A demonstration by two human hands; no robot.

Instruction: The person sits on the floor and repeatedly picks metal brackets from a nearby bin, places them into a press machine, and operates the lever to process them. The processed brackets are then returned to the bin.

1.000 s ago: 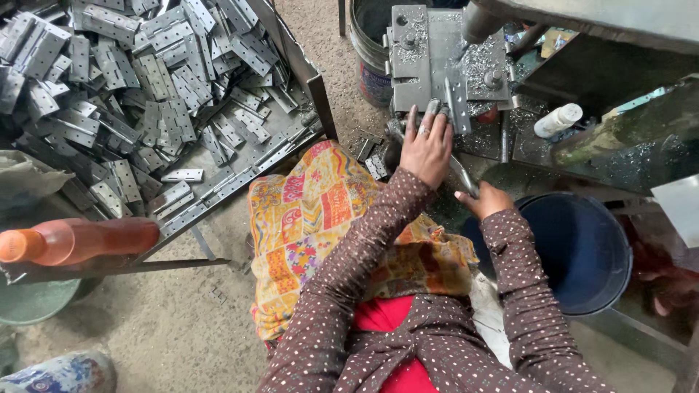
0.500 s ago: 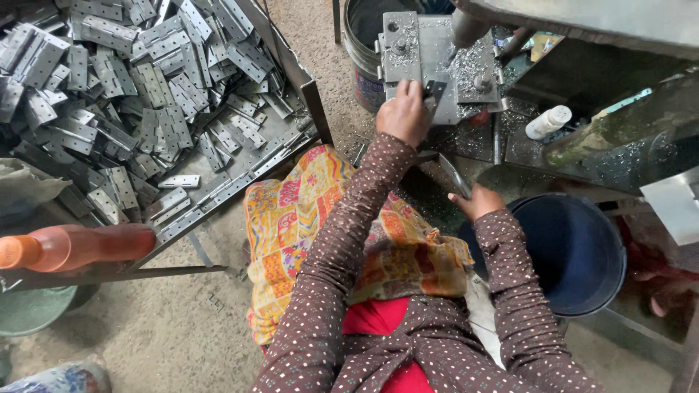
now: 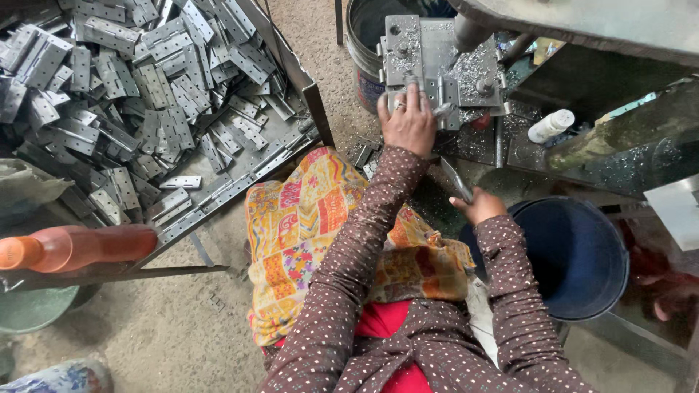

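My left hand (image 3: 408,120) lies flat on the metal jig plate (image 3: 411,51) of a press machine, its fingers over a grey hinge piece on the plate. My right hand (image 3: 477,206) is lower and closer to me, closed around a flat grey metal hinge (image 3: 456,179) that sticks up from the fist. Both arms wear brown dotted sleeves. Metal shavings cover the plate (image 3: 473,73).
A big tray heaped with several grey hinges (image 3: 131,87) stands at the left. A dark blue bucket (image 3: 575,255) sits at my right. An orange bottle (image 3: 73,247) lies at the left edge. A patterned yellow cloth (image 3: 313,225) covers my lap. A white bottle (image 3: 550,125) rests by the machine.
My left hand has reached forward from the machine's front edge onto the jig plate. My right hand has stayed by the bucket with the hinge.
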